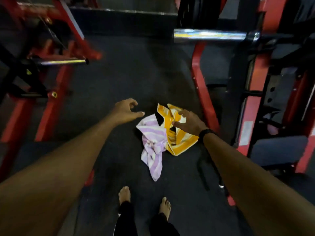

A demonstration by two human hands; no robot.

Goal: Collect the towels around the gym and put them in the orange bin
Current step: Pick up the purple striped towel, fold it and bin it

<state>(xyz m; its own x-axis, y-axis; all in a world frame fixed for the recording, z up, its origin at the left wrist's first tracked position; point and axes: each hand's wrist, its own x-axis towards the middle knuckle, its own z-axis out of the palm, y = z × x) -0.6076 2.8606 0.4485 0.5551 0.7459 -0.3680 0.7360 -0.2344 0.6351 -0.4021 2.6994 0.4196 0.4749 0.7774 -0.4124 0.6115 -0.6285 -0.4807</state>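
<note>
We see 2 towels crumpled together on the dark floor, a purple-striped towel left of an orange-striped towel, between red machine frames. Our left hand hovers just left of them, fingers loosely curled, holding nothing. Our right hand spreads over the orange one, gripping nothing.

Head camera, single view: you look from your own head height, forward and steeply down at the dark gym floor, wide-angle, with edges bowed. Both forearms run in from the bottom corners to your left hand and right hand at mid-frame; your bare feet sit near the bottom edge. Red machine frames flank both sides. No second view shares the scene.
</note>
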